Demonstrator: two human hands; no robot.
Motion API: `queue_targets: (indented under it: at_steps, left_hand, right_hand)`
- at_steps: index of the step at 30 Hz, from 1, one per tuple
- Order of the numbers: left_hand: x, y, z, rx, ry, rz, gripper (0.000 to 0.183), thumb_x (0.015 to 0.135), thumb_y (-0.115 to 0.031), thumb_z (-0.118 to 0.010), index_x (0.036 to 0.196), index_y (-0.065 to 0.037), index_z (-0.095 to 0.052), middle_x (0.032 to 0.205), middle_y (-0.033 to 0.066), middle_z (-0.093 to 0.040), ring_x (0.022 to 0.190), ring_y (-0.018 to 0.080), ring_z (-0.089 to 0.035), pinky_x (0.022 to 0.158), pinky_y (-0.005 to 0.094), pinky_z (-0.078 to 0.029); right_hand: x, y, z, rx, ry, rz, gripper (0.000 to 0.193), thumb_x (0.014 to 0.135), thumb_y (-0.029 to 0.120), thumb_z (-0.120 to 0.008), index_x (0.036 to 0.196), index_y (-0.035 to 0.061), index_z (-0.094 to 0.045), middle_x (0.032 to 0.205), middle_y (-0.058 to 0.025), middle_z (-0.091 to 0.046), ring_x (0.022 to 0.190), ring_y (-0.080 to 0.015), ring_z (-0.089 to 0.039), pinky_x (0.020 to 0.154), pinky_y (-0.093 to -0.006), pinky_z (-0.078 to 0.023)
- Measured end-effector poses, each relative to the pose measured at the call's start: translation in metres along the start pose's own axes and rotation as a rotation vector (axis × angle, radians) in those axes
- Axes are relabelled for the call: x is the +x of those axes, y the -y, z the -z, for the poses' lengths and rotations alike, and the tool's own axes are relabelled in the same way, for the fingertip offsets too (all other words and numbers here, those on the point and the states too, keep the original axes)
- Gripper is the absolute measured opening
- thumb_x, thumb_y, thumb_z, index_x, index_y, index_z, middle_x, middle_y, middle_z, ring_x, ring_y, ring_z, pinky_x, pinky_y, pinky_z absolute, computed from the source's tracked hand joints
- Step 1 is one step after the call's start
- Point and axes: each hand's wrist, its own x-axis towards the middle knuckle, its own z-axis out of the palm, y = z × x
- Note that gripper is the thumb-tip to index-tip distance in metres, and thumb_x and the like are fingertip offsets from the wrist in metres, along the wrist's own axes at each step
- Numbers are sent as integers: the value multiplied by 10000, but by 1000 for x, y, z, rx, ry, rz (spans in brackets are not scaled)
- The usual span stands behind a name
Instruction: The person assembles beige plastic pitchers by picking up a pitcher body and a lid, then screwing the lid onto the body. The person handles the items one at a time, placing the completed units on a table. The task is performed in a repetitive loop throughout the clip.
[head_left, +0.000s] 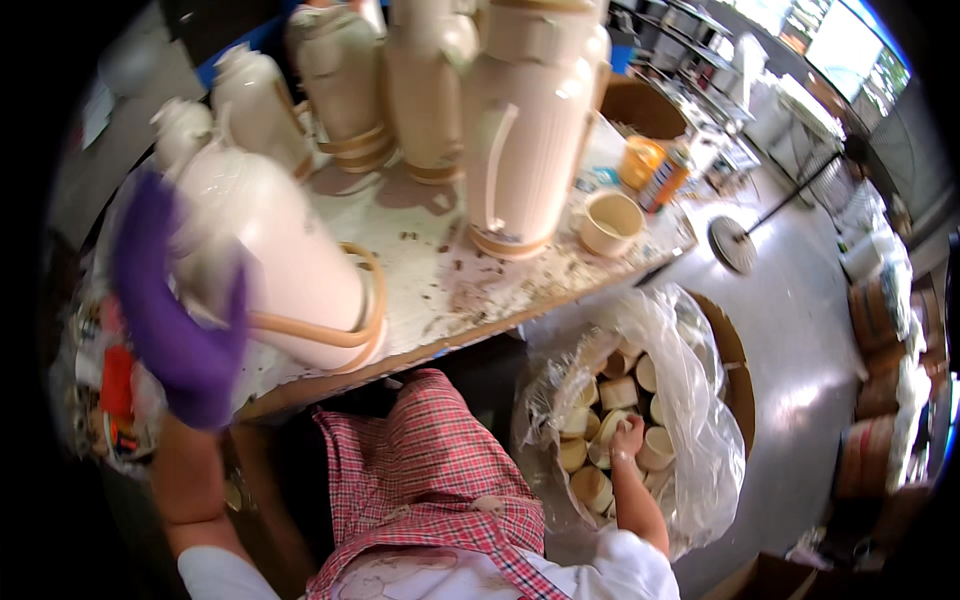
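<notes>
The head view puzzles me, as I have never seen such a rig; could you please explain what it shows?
No machine: these are a person's two hands, seen from above by a wide fisheye camera worn on the head, so edges bend. The purple-gloved left hand is beside the nearest tall cream flask; blur hides whether it grips. The bare right hand is inside a clear plastic bag of round cream cups and appears to hold one. On the pale, speckled worktop stand more cream flasks, a short cream cup and a partly orange cylindrical can.

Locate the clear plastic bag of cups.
In the head view, the bag is lower right of centre, beside the plaid apron, with the right hand among its cups.
</notes>
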Motion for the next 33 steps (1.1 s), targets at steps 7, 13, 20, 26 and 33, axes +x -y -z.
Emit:
queue_targets:
  at_steps: [7, 13, 20, 26, 33]
  left_hand:
    - [-164, -99, -41, -801, 1066, 437, 984, 745, -383, -780, 1400, 60, -196, 1359, 241, -386, 1282, 339, -390, 1073, 418, -330]
    - [-146, -71, 7, -1492, 665, 1003, 385, 828, -188, -723, 1106, -7, -528, 968, 38, -601, 887, 99, -568, 809, 282, -485]
    - [-143, -36, 52, -730, 21, 269, 459, 825, -214, -709, 1166, -6, -483, 929, 161, -606, 753, 307, -634, 663, 375, -510]
    - [-101, 117, 9, -416, -149, 490, 923, 680, -277, -832, 1393, -5, -311, 1369, 198, -421, 1183, 311, -506, 943, 400, -461]
    - [-119, 162, -1, -877, 134, 558, 745, 656, -285, -851, 1297, -80, -531, 1107, 89, -670, 987, 130, -636, 885, 302, -509]
  right_hand:
    - [-159, 259, 87, 1746, 915, -175, 379, 910, 154, -561, 1266, 46, -492, 1243, -147, -562, 1107, -295, -567, 946, -467, -478]
    - [-173, 384, 105, 1319, 1445, 321, 677, 906, 574, -441, 1401, 116, -377, 1425, -166, -396, 1308, -360, -383, 1031, -546, -374]
    - [-237, 536, 138, 774, 1130, 879, 1169, 647, 420, -826, 1481, 37, -103, 1399, -155, -317, 1273, -281, -388, 1034, -397, -366]
    - [-203, 705, 198, 511, 448, 1875, 904, 571, 321, -794, 1357, 66, -428, 1454, -218, -310, 1309, -379, -370, 1037, -492, -365]
    - [-235, 787, 177, -174, 744, 2065, 814, 561, 314, -793, 1292, 80, -524, 1383, -171, -424, 1260, -334, -432, 1052, -408, -336]
